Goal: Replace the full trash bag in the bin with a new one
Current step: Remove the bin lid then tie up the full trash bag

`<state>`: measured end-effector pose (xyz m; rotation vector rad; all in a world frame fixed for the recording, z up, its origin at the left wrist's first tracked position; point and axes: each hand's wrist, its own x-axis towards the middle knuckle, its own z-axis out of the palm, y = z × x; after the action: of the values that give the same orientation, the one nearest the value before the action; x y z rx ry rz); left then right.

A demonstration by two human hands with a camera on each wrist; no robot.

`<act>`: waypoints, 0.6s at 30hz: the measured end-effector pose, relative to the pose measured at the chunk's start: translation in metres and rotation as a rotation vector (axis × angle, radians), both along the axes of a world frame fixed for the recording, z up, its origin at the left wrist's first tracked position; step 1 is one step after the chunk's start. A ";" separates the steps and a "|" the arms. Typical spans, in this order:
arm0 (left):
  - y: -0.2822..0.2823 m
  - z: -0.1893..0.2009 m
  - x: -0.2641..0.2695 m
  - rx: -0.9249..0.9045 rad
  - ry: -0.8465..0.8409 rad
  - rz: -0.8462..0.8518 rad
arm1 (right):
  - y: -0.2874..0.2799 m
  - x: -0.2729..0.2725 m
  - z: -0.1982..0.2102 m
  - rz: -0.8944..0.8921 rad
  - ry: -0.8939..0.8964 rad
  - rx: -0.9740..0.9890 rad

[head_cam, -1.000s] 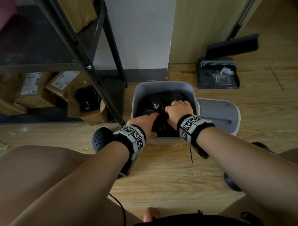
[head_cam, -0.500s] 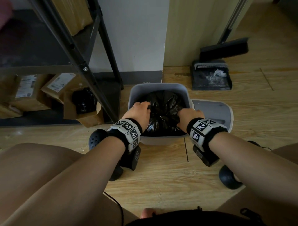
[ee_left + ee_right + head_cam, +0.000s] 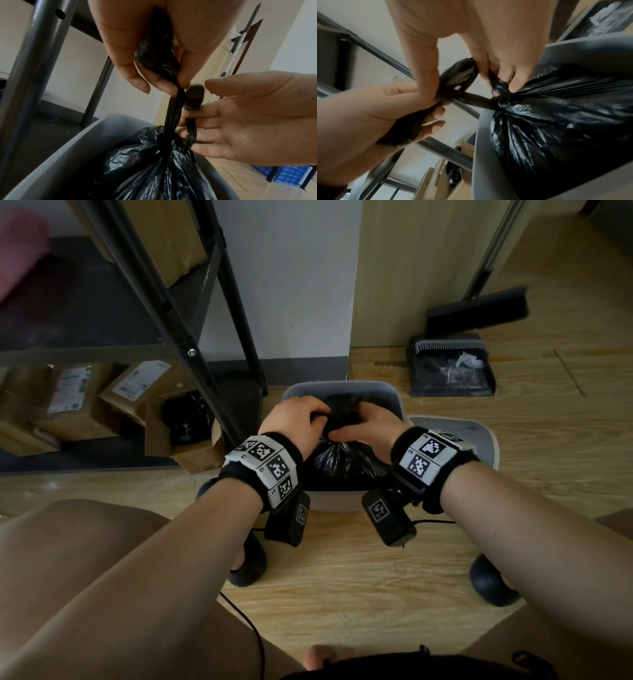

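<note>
Both the left hand (image 3: pixel 294 419) and right hand (image 3: pixel 368 426) grasp twisted ends of the full trash bag (image 3: pixel 342 463) over the bin (image 3: pixel 337 503); a hard tug might tear the thin plastic.

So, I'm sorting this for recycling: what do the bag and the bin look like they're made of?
The bag looks like thin black plastic film: glossy, crinkled, and gathered into tight pleats at the neck both hands are tying. The bin looks like rigid moulded plastic, grey and matte, with smooth walls and rounded corners; the exact plastic can't be told from here.
</note>
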<state>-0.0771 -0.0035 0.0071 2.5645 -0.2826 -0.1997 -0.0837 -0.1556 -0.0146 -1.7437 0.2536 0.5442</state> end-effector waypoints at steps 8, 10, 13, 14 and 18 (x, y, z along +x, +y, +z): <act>-0.012 0.005 0.000 -0.331 0.144 0.006 | 0.025 0.006 -0.009 0.191 -0.344 -0.792; -0.010 -0.001 0.006 -0.438 0.157 0.144 | 0.021 0.009 -0.008 0.188 -0.341 -0.777; -0.005 -0.015 0.016 -0.282 0.163 0.103 | 0.013 0.011 -0.008 0.301 -0.317 -0.798; -0.005 -0.019 0.017 -0.212 0.203 0.033 | 0.010 0.011 -0.010 0.325 -0.333 -0.791; -0.015 -0.028 0.014 -0.080 0.275 -0.159 | 0.000 0.007 -0.012 0.195 -0.316 -0.602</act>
<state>-0.0630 -0.0184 -0.0213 2.3988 -0.3805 -0.5829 -0.0771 -0.1555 -0.0267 -2.4260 0.0180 0.3370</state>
